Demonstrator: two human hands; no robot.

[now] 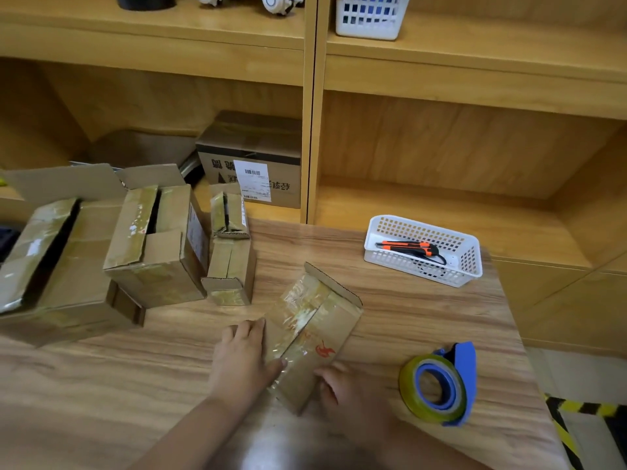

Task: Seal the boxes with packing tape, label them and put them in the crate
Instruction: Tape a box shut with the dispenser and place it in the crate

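Brown cardboard fills the left part of the wooden table (135, 385); a big box (57, 266) runs off the left edge of the view, its top flaps apart; just beside it stands a middle box (156, 245), also gaping on top; next come a little back box (228, 213) and a little front box (230, 269), one close behind the other; behind them, low in the wooden shelf (441, 72), sits a shelf box (251, 144) with one white label (255, 181); a wide strip of bare wood lies in front of this bunch, down to the near edge; the long box (315, 334) lies slanted near the middle of the table, shiny tape along its top, one end flap sticking up at the far end; the left hand (242, 354) lies against its left side with fingers straight and thumb pressing on the taped top, not closed round anything; the right hand (339, 385) curls its fingers round the near end of the long box and holds it; more bare wood lies between the long box and a white basket (471, 262) further back, which holds orange and black cutters (407, 247), one or two, I cannot tell; one blue tape dispenser (437, 388) with a yellow-green roll stands right of the hands, near the table's slanted right edge; past that edge, yellow and black floor stripes (570, 432) show; a second white basket (369, 15) sits on a top shelf; that makes six boxes, two baskets, one dispenser.
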